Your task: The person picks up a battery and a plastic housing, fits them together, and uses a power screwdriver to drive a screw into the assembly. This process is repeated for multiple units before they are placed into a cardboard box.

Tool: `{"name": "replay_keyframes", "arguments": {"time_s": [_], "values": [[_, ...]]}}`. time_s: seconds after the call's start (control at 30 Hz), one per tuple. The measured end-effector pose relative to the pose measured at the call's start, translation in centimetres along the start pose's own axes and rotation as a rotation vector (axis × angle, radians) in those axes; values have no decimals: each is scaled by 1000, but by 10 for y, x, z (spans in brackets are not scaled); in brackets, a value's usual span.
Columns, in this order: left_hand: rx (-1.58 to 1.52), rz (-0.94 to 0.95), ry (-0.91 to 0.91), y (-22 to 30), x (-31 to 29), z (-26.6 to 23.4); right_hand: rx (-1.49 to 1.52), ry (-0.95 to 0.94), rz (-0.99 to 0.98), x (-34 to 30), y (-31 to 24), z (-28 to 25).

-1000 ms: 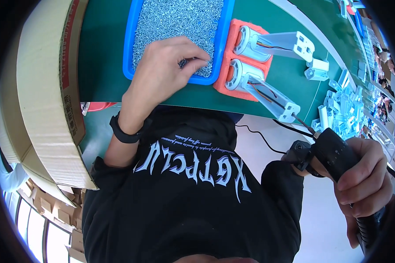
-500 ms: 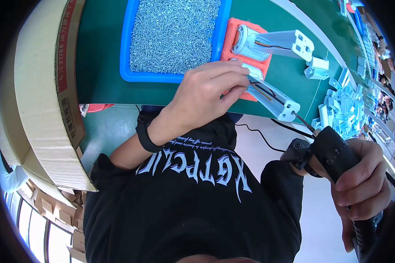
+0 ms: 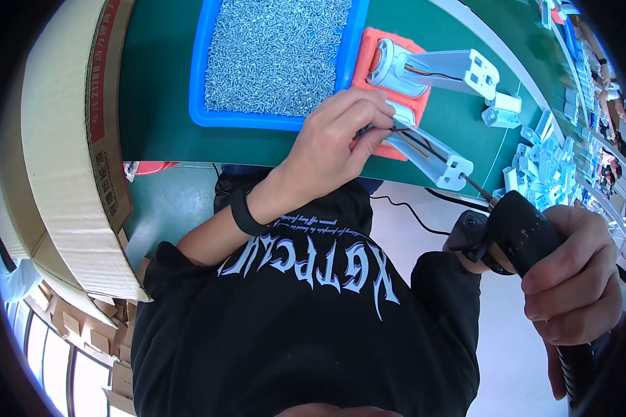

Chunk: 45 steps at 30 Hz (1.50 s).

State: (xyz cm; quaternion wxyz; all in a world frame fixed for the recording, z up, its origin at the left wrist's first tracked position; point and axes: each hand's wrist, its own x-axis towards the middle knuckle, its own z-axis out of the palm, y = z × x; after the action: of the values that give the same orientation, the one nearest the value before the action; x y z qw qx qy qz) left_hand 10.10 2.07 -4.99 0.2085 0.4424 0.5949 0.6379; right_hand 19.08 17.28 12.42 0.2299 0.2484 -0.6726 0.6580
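Note:
My left hand [image 3: 341,139] is closed, thumb and fingers pinched at the junction of the nearer white plastic housing [image 3: 435,156], beside its dark and yellow wires. The fingertips hide part of that junction. This housing's round body rests in an orange-red holder [image 3: 389,38], and its arm slants toward my right side. My right hand [image 3: 574,278] is wrapped round a black electric screwdriver [image 3: 525,233]. Its thin bit reaches the end of the housing's arm, close to the holes there. A second white housing [image 3: 452,69] with wires lies in the holder, farther off.
A blue tray [image 3: 198,90] full of small metal screws stands on the green table [image 3: 156,111]. Loose white plastic parts [image 3: 535,167] are piled at the right, two more [image 3: 502,110] nearer the holder. An open cardboard box [image 3: 62,139] borders the left. A black cable [image 3: 410,212] hangs below the table edge.
My left fingers have curled and shifted slightly, still at the same junction. The screwdriver and my right hand have moved a little up and left, with the bit still at the housing's arm end.

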Motion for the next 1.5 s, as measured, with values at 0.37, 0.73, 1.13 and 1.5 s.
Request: {"name": "replay_keyframes", "arguments": {"time_s": [0.37,0.73,1.13,1.5], "values": [[-40,-30,-71,1,2,-4,-89,60,-45,-17,-36,-15],[-81,37,-3,-2,5,-8,-94,337,-280,-28,-44,-9],[-92,31,-9,-1,7,-8,-30,333,-257,-28,-39,-6],[84,98,38,15,16,-28,-203,208,-126,-28,-40,1]]}}
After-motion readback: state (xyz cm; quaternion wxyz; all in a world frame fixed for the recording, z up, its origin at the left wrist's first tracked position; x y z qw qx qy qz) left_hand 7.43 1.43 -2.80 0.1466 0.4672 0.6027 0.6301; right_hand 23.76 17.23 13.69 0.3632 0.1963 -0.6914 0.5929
